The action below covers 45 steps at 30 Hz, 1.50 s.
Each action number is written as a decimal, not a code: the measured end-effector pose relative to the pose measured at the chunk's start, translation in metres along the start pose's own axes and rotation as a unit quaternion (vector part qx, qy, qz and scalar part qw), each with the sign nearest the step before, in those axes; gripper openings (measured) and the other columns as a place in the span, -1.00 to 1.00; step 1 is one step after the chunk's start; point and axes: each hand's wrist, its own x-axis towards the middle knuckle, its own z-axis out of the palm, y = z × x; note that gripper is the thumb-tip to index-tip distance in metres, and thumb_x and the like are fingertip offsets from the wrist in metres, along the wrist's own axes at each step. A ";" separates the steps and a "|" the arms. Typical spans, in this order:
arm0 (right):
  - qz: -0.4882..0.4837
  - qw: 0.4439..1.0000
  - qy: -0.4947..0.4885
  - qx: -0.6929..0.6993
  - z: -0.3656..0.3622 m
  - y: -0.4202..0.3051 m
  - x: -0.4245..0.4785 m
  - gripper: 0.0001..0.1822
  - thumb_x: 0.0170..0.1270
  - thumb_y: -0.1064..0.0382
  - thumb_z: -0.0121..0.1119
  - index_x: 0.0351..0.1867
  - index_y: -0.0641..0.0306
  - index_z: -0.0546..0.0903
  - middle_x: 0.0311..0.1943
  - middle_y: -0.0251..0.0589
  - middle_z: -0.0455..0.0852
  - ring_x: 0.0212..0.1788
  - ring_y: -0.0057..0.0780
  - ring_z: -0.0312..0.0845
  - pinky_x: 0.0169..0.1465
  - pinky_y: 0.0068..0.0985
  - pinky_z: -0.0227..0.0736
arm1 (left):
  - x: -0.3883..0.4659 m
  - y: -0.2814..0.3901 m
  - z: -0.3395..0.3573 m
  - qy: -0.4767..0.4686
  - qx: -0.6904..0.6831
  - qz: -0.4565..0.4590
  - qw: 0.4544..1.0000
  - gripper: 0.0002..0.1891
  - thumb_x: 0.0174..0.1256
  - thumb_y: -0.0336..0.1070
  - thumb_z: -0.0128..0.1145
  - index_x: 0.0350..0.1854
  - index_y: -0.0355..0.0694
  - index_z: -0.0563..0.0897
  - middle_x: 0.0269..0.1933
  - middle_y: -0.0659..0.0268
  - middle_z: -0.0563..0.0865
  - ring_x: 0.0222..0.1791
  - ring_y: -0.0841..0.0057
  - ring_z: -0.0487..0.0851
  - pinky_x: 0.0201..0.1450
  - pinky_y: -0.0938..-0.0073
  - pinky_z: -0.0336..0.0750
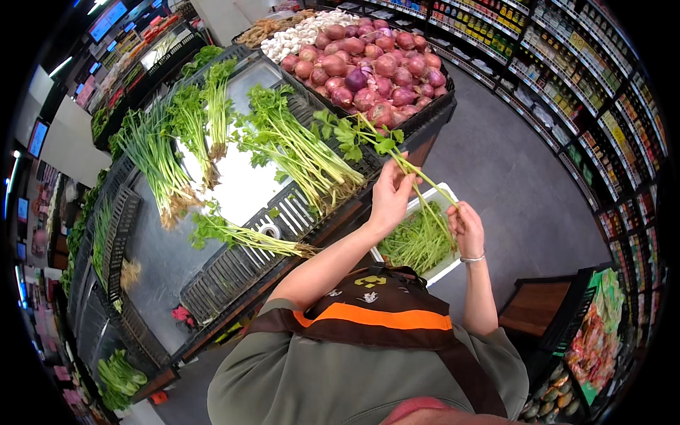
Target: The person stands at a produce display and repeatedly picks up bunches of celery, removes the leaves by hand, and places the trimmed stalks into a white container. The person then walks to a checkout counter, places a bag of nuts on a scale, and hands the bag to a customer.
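My left hand [390,194] pinches a few thin celery stalks [427,179] near their leafy upper part. At the lower ends of these stalks are the fingers of my right hand [467,227], closed on them. The leaves point away from me, towards the onions. Below my hands a white foam box [445,272] on the floor holds loose green stalks and leaves [419,239]. Left of my left hand, a large bunch of celery [308,154] with roots lies on the display stand's black slatted rack [228,287]. A smaller celery bunch [260,237] lies closer to me.
Spring onions [156,159] and more rooted celery [191,127] lie farther left on the stand. Beyond are heaped red onions [372,69] and garlic bulbs [297,34]. Bottle shelves [574,69] curve along the right. A produce stand [542,308] is at lower right.
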 end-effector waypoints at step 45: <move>0.002 0.941 0.314 -0.123 -0.024 0.044 0.013 -0.69 0.27 0.21 -0.15 -0.36 0.38 0.58 -0.62 -0.33 0.55 -0.54 -0.58 0.44 -0.45 -0.58 0.30 | -0.008 -0.027 0.040 0.057 -0.056 -0.027 0.996 -0.78 0.33 -0.46 0.03 -0.03 -0.42 0.50 -0.19 0.21 0.70 -0.18 0.58 0.64 -0.09 0.59 0.50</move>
